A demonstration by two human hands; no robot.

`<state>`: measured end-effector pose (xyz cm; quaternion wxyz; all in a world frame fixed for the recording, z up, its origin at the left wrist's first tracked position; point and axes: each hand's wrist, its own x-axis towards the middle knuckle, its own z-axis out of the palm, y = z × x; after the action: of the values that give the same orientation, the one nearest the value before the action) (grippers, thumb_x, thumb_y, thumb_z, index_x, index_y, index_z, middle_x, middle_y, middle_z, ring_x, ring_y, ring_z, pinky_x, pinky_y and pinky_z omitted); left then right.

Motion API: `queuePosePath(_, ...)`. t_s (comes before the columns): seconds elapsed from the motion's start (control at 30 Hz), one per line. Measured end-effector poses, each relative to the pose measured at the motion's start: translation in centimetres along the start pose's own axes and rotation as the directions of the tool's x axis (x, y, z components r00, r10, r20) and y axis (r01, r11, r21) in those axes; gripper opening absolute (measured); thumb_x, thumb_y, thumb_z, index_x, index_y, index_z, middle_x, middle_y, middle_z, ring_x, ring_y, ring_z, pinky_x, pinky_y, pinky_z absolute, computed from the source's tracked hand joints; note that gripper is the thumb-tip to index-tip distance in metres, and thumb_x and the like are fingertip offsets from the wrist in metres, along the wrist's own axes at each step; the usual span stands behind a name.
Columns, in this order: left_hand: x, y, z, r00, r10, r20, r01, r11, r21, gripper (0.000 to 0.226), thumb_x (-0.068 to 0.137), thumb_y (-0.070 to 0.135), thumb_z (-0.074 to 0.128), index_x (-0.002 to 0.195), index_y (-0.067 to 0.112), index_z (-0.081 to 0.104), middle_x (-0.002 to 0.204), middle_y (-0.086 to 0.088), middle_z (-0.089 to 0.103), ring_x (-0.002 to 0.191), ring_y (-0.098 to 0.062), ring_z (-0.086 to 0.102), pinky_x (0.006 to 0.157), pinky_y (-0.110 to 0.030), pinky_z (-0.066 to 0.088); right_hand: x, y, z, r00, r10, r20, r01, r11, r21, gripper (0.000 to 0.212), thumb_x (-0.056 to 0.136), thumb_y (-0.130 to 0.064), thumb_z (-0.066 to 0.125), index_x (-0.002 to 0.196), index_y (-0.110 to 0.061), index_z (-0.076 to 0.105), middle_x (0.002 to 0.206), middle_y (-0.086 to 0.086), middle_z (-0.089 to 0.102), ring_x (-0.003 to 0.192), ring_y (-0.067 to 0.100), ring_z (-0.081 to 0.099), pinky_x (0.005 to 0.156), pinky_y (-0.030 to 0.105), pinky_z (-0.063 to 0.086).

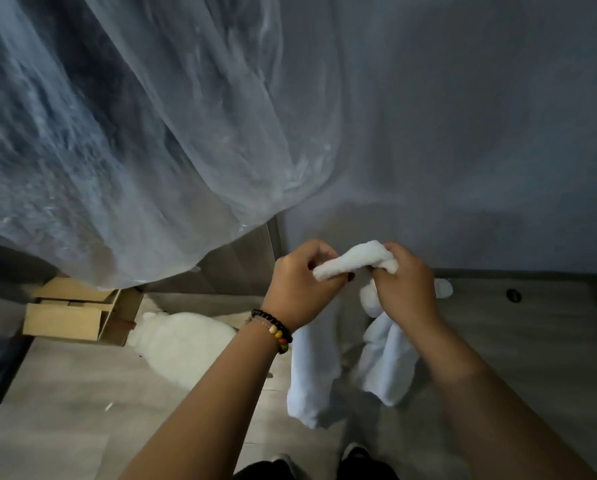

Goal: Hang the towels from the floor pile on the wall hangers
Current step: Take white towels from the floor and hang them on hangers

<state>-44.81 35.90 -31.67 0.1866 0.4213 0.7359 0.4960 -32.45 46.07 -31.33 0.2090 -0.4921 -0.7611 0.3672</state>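
Between your two hands, in front of the grey wall (463,133), you hold a white towel (350,263) bunched into a short roll. Your left hand (298,285) has its fingers curled tight around the left end of that roll, and your right hand (406,285) has its fingers curled over the right end, so both grip the same cloth. Below your hands the rest of the towel hangs in two loose folds, one under your left wrist and one under your right wrist, and both folds reach down toward the wooden floor (497,341). You wear a beaded bracelet (272,329) on your left wrist.

To the left of the towel, on the floor, lies a white pile of towels (182,341), soft and heaped, well apart from your hands. Just beyond that pile, farther left of the towel, stands a cardboard box (72,320) with an open side. Above the box and up to the left of the towel, a sheer pale curtain (134,133) hangs in wide folds and covers much of the upper left. A small bit of white cloth (442,288) shows just right of your right hand, near the foot of the wall. Farther right of the towel, a small dark object (513,295) sits on the floor by the wall; you cannot tell what it is. Below the towel, your shoes (357,455) show at the bottom edge.
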Motion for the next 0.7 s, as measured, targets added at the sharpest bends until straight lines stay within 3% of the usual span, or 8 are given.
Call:
queuePosePath(0.13, -3.5, 4.2, -2.4, 0.996, -0.052, -0.075, 0.052, 0.999, -0.003, 0.028, 0.072, 0.003, 0.067, 0.087, 0.025, 0.059, 0.070, 0.008, 0.056, 0.066, -0.011, 0.056, 0.059, -0.017, 0.043, -2.2, -5.8, -4.6, 0.998, -0.054, -0.021, 0.052, 0.997, -0.061, 0.021, 0.086, -0.006, 0.052, 0.097, -0.015, 0.066, 0.084, 0.001, 0.066, 0.075, 0.017, 0.054, 0.061, 0.024, 0.032)
queuePosePath(0.23, -6.6, 6.4, -3.1, 0.985, -0.080, -0.154, 0.069, 0.995, -0.071, 0.033, 0.070, 0.009, 0.062, 0.095, 0.028, 0.056, 0.081, 0.008, 0.059, 0.072, -0.010, 0.057, 0.062, -0.013, 0.042, -4.0, -9.7, -6.8, 0.994, -0.103, -0.018, 0.102, 0.993, -0.056, 0.019, 0.085, -0.007, 0.051, 0.094, -0.017, 0.065, 0.085, 0.000, 0.068, 0.079, 0.020, 0.060, 0.067, 0.032, 0.047)
queuePosePath(0.3, -8.5, 7.7, -3.9, 0.979, -0.105, -0.176, 0.085, 0.989, -0.120, 0.029, 0.077, 0.012, 0.065, 0.095, 0.030, 0.053, 0.082, 0.010, 0.059, 0.072, -0.007, 0.057, 0.061, -0.012, 0.042, -5.3, -12.1, -7.9, 0.991, -0.121, -0.050, 0.118, 0.992, -0.052, 0.017, 0.086, -0.009, 0.051, 0.093, -0.017, 0.065, 0.084, 0.000, 0.067, 0.078, 0.019, 0.060, 0.068, 0.032, 0.049)
queuePosePath(0.43, -11.2, 8.2, -6.3, 0.992, -0.059, -0.107, 0.050, 0.995, -0.082, 0.011, 0.090, 0.029, 0.059, 0.085, 0.031, 0.049, 0.067, 0.006, 0.054, 0.058, -0.007, 0.051, 0.054, -0.027, 0.045, -8.1, -16.1, -10.7, 0.984, -0.110, -0.141, 0.111, 0.994, -0.004, 0.019, 0.086, -0.010, 0.047, 0.093, -0.018, 0.063, 0.082, -0.004, 0.064, 0.078, 0.014, 0.058, 0.063, 0.023, 0.043)
queuePosePath(0.53, -13.1, 7.8, -8.2, 0.998, -0.054, -0.030, 0.054, 0.999, 0.000, 0.017, 0.089, 0.042, 0.053, 0.081, 0.028, 0.048, 0.067, 0.002, 0.057, 0.060, -0.011, 0.054, 0.058, -0.041, 0.050, -10.0, -18.3, -13.6, 0.957, -0.133, -0.258, 0.135, 0.991, -0.011, 0.017, 0.084, -0.006, 0.046, 0.088, -0.014, 0.061, 0.077, -0.004, 0.061, 0.073, 0.013, 0.055, 0.058, 0.016, 0.038)
queuePosePath(0.6, -14.7, 7.8, -9.1, 0.997, -0.050, -0.053, 0.049, 0.999, -0.015, 0.015, 0.089, 0.040, 0.056, 0.084, 0.028, 0.050, 0.071, 0.006, 0.060, 0.061, -0.009, 0.056, 0.056, -0.036, 0.049, -11.6, -19.2, -15.5, 0.930, -0.148, -0.337, 0.154, 0.988, -0.009, 0.017, 0.083, -0.004, 0.046, 0.086, -0.010, 0.061, 0.075, -0.001, 0.062, 0.066, 0.010, 0.053, 0.054, 0.012, 0.036)
queuePosePath(0.7, -15.7, 9.4, -10.2, 0.989, -0.012, -0.147, -0.009, 0.990, -0.139, 0.014, 0.089, 0.015, 0.065, 0.088, 0.024, 0.055, 0.079, 0.012, 0.061, 0.065, -0.004, 0.055, 0.057, -0.016, 0.043, -13.8, -19.5, -17.7, 0.906, -0.163, -0.392, 0.176, 0.984, -0.001, 0.018, 0.081, -0.002, 0.047, 0.083, -0.014, 0.061, 0.071, -0.005, 0.060, 0.063, 0.005, 0.052, 0.051, 0.013, 0.035)
